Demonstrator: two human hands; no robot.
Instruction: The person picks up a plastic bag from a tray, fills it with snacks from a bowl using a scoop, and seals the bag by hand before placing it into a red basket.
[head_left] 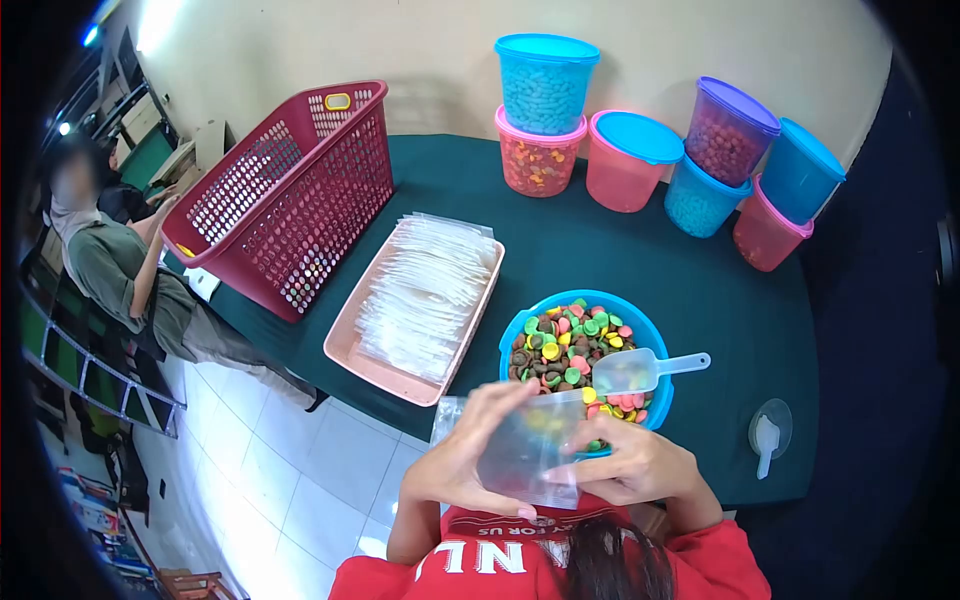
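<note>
Left hand [462, 462]: gripping clear rectangular plastic bag [525, 455], curling fingers.
Right hand [645, 462]: pinching its right side.
Bag: ideally tensioning gently, evenly.

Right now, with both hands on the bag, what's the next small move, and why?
I'd probably free the right hand for the scoop, leaving the clear bag to the left hand. The bag looks empty, and the scoop lies on the bowl's colorful pieces, handle past the rim.

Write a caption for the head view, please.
Left hand and right hand hold a clear bag by a filled blue tub.
</note>
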